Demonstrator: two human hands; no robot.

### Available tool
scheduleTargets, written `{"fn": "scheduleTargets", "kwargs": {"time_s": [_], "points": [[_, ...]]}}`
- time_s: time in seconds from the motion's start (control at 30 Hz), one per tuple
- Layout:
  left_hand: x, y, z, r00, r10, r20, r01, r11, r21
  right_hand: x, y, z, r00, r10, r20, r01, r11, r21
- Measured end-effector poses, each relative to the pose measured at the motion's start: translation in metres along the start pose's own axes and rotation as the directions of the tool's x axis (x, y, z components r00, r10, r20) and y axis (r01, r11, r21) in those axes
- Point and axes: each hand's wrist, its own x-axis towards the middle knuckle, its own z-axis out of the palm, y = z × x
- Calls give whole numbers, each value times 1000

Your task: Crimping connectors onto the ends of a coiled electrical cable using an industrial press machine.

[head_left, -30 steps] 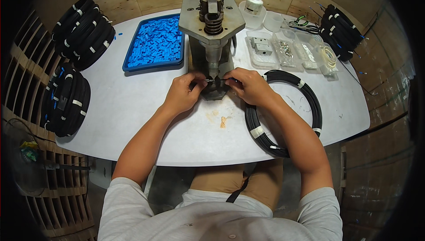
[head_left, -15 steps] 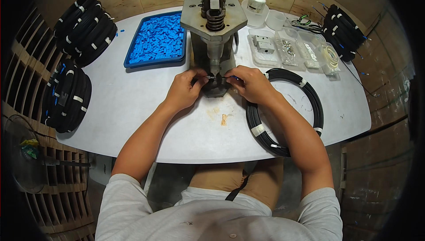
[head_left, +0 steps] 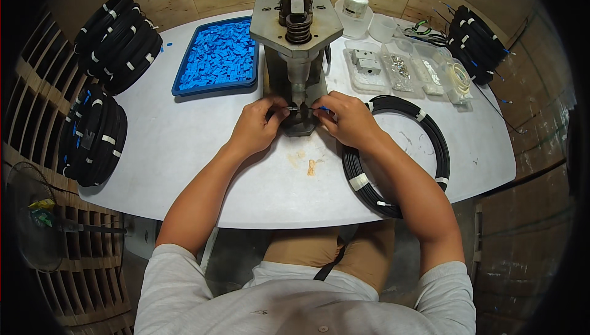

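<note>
A metal press stands at the middle of the table, and both my hands are at its lower jaws. My left hand is on the left of the jaws, thumb and fingers pinched on a small metal pin that points into the press. On the right, my right hand pinches a thin black cable with a blue piece on it. The cable's tip, between the jaws, is too small to make out. Under my right forearm lies a coil of black cable bound with white tape.
A dark blue tray of small blue parts sits left of the press. Bundled black coils stand at the far left, others at the back right. Behind my right hand are a white bottle and clear boxes of small parts.
My right hand has shifted very slightly, and a little more of the blue piece shows between its fingers. My left hand and the press look the same.
</note>
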Motion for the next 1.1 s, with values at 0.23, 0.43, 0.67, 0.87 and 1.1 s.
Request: {"fn": "scheduleTargets", "kwargs": {"time_s": [0.23,0.43,0.67,0.87,1.1], "points": [[0,0,-1,1000,-11,10,10,1000,10,0,-8,3,999,43,-18,-44,997,-66],[0,-1,0,1000,7,3,-7,1000,-6,-1,-6,4,998,-2,-55,-1,999,-52],[-1,1,-1,1000,24,-1,-24,1000,2,-1,-5,4,999,8,-48,-11,999,-51],[-1,-2,0,1000,15,-2,-15,1000,-4,-2,-5,5,999,13,-47,-16,998,-58],[-1,-1,-1,1000,21,-6,-21,1000,-3,-1,-7,4,999,34,-39,-35,999,-35]]}}
